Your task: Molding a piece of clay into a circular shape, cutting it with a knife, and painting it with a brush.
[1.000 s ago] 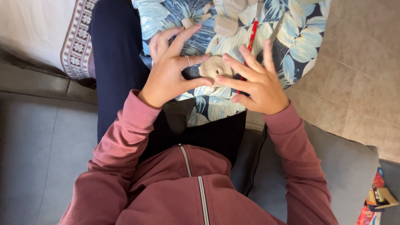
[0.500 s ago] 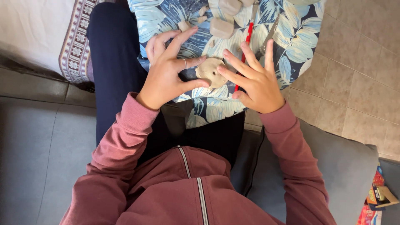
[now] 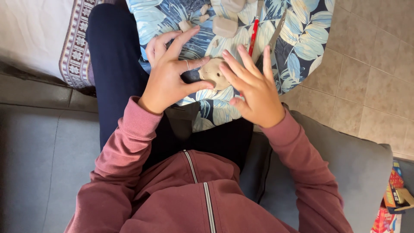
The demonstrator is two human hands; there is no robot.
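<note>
A person sits on a gray couch (image 3: pixel 34 142) and looks down at both hands. A leafy blue cloth (image 3: pixel 302 39) lies over the lap and spreads out past the knees.

On the cloth, between the two hands, sits a small lump of tan clay (image 3: pixel 212 73). The left hand (image 3: pixel 170 80) is on its left side. The thumb and one finger of that hand touch the clay's edge, and the other fingers stick up and out. It is a light pinch, not a closed fist. There is a ring on one finger.

The right hand (image 3: pixel 254 92) is open and flat, with its fingers spread wide. The fingertips lie over the right side of the clay, so that part is hidden. It holds nothing.

Only a bit of the clay shows, so its full shape is hard to tell.

Farther up the cloth lies a tan block (image 3: pixel 224 26) and a few small tan bits (image 3: pixel 202 11) near it. Another tan piece at the very top is cut off by the edge. A thin red stick (image 3: pixel 254 32) lies beside the block, and its lower end goes behind the right hand. A gray stick (image 3: pixel 276 30) lies next to it.

The person wears a dark red zip top (image 3: pixel 189 194) and dark pants (image 3: pixel 112 64). On the right is a tan tile floor (image 3: pixel 371 82). In the bottom right corner are some bright boxes (image 3: pixel 394 194), mostly cut off.
</note>
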